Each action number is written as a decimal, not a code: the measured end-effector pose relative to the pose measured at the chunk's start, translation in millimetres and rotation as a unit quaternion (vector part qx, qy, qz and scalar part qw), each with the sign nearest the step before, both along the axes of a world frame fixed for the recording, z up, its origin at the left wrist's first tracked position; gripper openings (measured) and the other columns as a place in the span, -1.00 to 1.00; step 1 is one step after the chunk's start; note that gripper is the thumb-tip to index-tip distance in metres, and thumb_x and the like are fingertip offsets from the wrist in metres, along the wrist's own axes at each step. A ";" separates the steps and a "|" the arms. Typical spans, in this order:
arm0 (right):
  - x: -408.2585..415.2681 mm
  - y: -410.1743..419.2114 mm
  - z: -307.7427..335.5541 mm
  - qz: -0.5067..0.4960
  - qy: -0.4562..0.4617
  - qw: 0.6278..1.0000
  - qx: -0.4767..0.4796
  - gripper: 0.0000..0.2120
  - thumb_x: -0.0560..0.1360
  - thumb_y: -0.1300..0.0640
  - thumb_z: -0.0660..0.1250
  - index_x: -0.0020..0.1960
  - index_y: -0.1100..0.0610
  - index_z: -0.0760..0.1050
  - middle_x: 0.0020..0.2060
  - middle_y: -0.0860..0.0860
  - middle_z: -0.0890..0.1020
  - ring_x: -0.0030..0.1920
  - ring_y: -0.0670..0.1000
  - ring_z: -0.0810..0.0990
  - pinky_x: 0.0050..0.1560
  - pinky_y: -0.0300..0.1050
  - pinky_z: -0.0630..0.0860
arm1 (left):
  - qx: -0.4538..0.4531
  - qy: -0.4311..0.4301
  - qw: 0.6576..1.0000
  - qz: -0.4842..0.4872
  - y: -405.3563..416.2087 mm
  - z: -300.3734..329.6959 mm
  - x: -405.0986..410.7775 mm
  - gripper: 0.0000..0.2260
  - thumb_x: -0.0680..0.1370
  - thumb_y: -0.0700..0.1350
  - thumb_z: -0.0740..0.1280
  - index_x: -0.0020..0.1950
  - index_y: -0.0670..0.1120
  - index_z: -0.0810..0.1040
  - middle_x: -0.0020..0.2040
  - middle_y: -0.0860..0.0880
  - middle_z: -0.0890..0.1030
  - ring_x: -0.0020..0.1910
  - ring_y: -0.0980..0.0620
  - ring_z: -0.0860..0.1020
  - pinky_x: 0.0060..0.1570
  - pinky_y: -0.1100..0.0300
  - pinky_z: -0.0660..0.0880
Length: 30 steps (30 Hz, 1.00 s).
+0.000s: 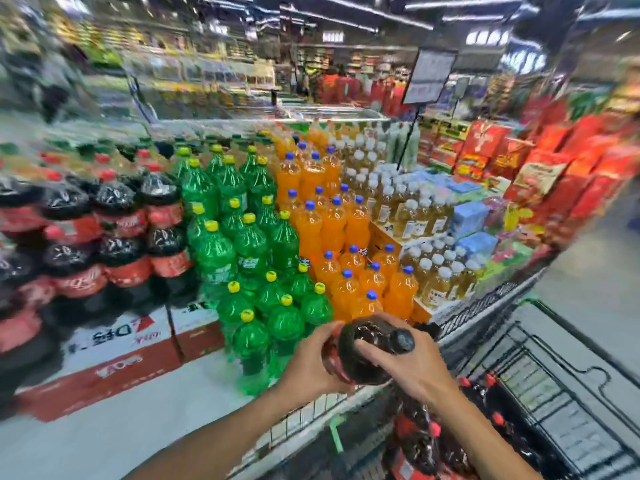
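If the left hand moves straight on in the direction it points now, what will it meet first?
The left hand grips the cola bottle. Past it, the line probably reaches the stacked orange bottles; depth is unclear.

Head-worn camera looks forward and down, close above the hands [308, 363].

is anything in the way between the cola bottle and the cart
The left hand and right hand hold the bottle over the cart edge; nothing visible lies between, though other bottles already lie inside underneath.
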State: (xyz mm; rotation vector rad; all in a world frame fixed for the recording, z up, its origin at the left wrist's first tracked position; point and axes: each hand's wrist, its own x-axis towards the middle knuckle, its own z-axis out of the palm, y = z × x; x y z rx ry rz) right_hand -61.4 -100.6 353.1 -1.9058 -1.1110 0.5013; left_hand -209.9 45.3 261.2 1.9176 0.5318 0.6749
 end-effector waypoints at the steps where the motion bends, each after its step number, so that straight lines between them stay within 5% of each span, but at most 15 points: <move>1: -9.3 6.0 3.1 0.019 -0.005 1.000 0.008 -0.32 0.27 -0.40 0.57 0.33 -0.22 0.57 0.04 -0.34 0.70 0.08 -0.37 0.62 0.14 -0.36 0.55 | 0.008 -0.001 1.000 0.012 2.8 6.5 -14.1 -0.13 0.10 -0.01 0.71 0.35 0.12 0.45 0.24 0.22 0.58 0.24 0.29 0.53 0.28 0.29 0.46; 4: -34.9 23.5 10.7 0.075 -0.007 0.997 0.032 -0.27 0.22 -0.51 0.51 0.32 -0.28 0.53 0.10 -0.36 0.66 0.14 -0.29 0.63 0.19 -0.13 0.61 | 0.034 -0.002 0.997 0.062 5.8 26.3 -58.2 -0.08 0.09 0.00 0.71 0.41 0.02 0.45 0.28 0.16 0.56 0.27 0.25 0.52 0.32 0.23 0.45; 9: -92.4 58.2 16.1 0.181 0.003 0.981 0.065 -0.27 0.21 -0.52 0.50 0.31 -0.25 0.56 0.05 -0.45 0.66 0.11 -0.42 0.58 0.16 -0.37 0.50 | 0.075 0.009 0.984 0.162 2.4 46.3 -139.5 -0.12 0.11 -0.02 0.72 0.38 0.10 0.45 0.25 0.21 0.56 0.27 0.21 0.53 0.27 0.32 0.43; 12: -133.1 79.7 12.9 0.236 0.020 0.969 0.066 -0.45 0.29 -0.30 0.61 0.24 -0.26 0.59 -0.02 -0.49 0.64 0.06 -0.44 0.59 0.04 -0.55 0.43 | 0.090 0.024 0.969 0.230 1.8 48.4 -189.2 -0.15 0.10 -0.05 0.71 0.31 0.24 0.45 0.23 0.23 0.57 0.23 0.19 0.55 0.24 0.26 0.48; 17: -203.6 115.8 -1.9 0.296 0.024 0.953 0.065 -0.62 0.35 -0.13 0.64 0.04 -0.38 0.54 -0.05 -0.46 0.66 0.01 -0.37 0.63 0.03 -0.51 0.45 | 0.092 0.058 0.955 0.275 18.3 41.4 -266.8 -0.10 0.11 -0.02 0.70 0.40 0.10 0.42 0.28 0.18 0.55 0.29 0.15 0.52 0.27 0.14 0.50; 22: -260.0 170.9 -19.2 0.311 0.042 0.948 0.051 -0.36 0.22 -0.36 0.59 0.26 -0.23 0.58 0.02 -0.33 0.71 0.06 -0.31 0.65 0.19 -0.25 0.56 | 0.058 0.052 0.949 0.306 60.4 18.7 -321.2 -0.08 0.11 -0.01 0.70 0.42 0.12 0.40 0.29 0.20 0.54 0.31 0.16 0.50 0.25 0.13 0.53; 25: -289.8 211.1 -29.2 0.313 0.035 0.948 0.036 -0.40 0.23 -0.34 0.58 0.22 -0.19 0.60 0.02 -0.30 0.71 0.06 -0.26 0.67 0.20 -0.10 0.60 | 0.026 0.055 0.949 0.311 103.0 -2.0 -347.4 -0.09 0.10 -0.03 0.70 0.39 0.15 0.40 0.27 0.21 0.54 0.28 0.16 0.52 0.16 0.09 0.59; 30: -334.9 278.4 -50.4 0.280 0.013 0.959 0.037 -0.37 0.18 -0.37 0.56 0.22 -0.29 0.58 -0.01 -0.42 0.67 0.04 -0.31 0.65 0.14 -0.28 0.56 | 0.015 0.046 0.942 0.333 180.5 -42.2 -378.8 -0.07 0.05 0.03 0.69 0.36 0.20 0.40 0.31 0.24 0.46 0.34 0.13 0.45 0.27 0.09 0.51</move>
